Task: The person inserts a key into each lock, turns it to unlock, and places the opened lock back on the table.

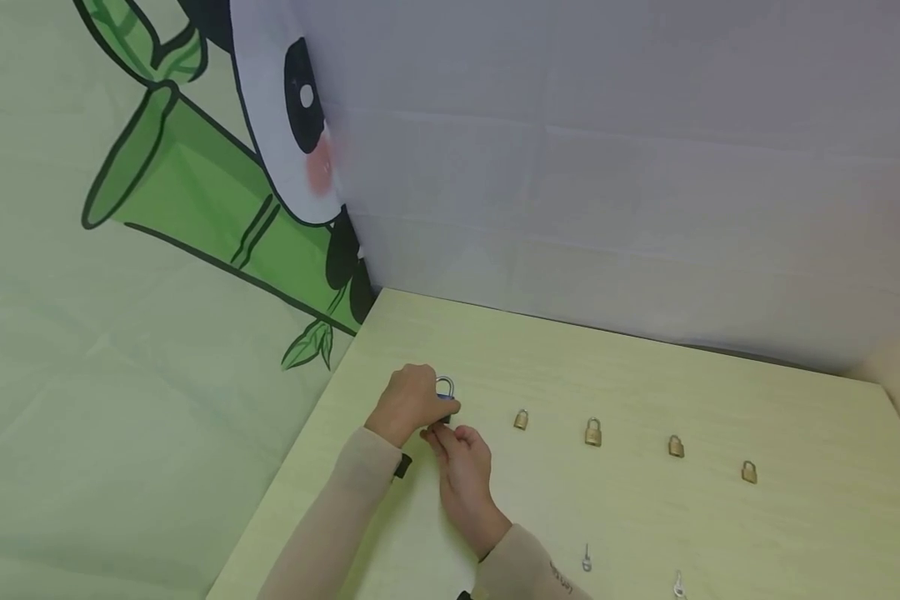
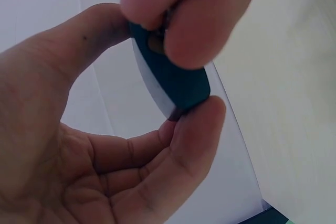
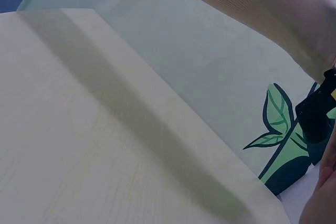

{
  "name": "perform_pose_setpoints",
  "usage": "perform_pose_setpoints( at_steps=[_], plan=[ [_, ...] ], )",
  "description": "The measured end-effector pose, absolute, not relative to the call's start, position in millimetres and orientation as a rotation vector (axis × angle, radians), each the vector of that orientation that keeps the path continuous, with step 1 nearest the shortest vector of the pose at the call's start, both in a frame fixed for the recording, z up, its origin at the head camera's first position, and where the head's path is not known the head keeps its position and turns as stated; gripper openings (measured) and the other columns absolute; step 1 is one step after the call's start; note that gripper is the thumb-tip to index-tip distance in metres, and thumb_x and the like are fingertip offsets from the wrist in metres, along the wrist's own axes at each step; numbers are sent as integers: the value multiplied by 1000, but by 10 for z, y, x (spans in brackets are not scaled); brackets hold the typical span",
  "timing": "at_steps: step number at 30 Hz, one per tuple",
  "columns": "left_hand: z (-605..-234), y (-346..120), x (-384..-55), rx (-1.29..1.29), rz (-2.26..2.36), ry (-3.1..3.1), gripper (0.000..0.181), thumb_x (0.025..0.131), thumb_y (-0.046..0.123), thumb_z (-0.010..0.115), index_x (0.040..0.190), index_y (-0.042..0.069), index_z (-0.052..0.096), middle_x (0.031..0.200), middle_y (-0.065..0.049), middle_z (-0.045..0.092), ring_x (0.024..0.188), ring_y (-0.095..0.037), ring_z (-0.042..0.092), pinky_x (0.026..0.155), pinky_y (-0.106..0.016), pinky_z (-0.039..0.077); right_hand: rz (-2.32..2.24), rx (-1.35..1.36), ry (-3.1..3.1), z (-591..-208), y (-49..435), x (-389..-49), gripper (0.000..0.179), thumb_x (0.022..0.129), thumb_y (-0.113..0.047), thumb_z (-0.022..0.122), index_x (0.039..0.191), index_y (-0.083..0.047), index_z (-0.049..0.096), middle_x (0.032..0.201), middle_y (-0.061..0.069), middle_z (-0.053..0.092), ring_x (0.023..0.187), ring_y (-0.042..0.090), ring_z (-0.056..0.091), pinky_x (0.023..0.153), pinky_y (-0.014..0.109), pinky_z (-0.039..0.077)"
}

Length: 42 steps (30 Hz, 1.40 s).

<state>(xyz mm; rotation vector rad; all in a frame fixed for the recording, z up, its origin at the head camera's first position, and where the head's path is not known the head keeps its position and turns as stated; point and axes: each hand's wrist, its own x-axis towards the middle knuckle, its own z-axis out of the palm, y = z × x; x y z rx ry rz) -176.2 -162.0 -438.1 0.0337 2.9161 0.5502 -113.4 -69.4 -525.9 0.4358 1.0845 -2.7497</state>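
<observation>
Over the left part of the table, my left hand [image 1: 408, 404] holds a blue padlock [image 1: 445, 397] between thumb and fingers, its silver shackle pointing away from me. In the left wrist view the underside of the padlock [image 2: 181, 85] is turned toward the camera. My right hand [image 1: 467, 471] meets it from below, thumb and finger pinching a small key at the keyhole. Those fingertips cover nearly all of the key; just a glint of metal shows between them. The right wrist view catches only an edge of the right hand [image 3: 321, 198].
Several small brass padlocks lie in a row to the right, the nearest padlock [image 1: 521, 420] beside my hands. Closer to me are two loose keys, one key [image 1: 587, 560] left of the other key [image 1: 678, 586]. Cloth walls border the pale table [image 1: 810, 417] at left and back.
</observation>
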Motion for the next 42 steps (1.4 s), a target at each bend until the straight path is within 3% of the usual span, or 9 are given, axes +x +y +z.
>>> perform_pose_setpoints(
  at_steps=[20,25,31,42],
  plan=[
    [-4385,-1566,-1738,69,581,2931,31,77,30,76,66,7,58,62,-4,53,54,-17,49,46,-28,39,-2748,490,963,-5221,-631,-1107,25,96,11,56,87,-3,37,104,19,50,92,25,67,94,34,50],
    [-4386,-1558,-1742,81,584,2937,33,78,29,76,63,8,55,59,-2,49,52,-15,46,45,-27,37,-2750,440,1049,-5230,-611,-1112,29,94,11,59,84,-5,37,98,20,55,88,24,68,92,37,51],
    [-4401,-1566,-1728,76,574,2941,40,77,27,77,57,11,46,55,2,39,49,-13,39,44,-26,31,-2665,331,1527,-5266,-597,-1106,30,87,9,68,79,-3,43,85,23,69,80,29,73,80,39,57],
    [-4432,-1576,-1697,49,552,2956,38,75,28,77,57,11,47,56,1,40,50,-14,40,44,-26,32,-2556,321,1720,-5243,-610,-1088,27,85,7,72,78,-2,48,79,17,68,83,32,73,76,35,57]
  ],
)
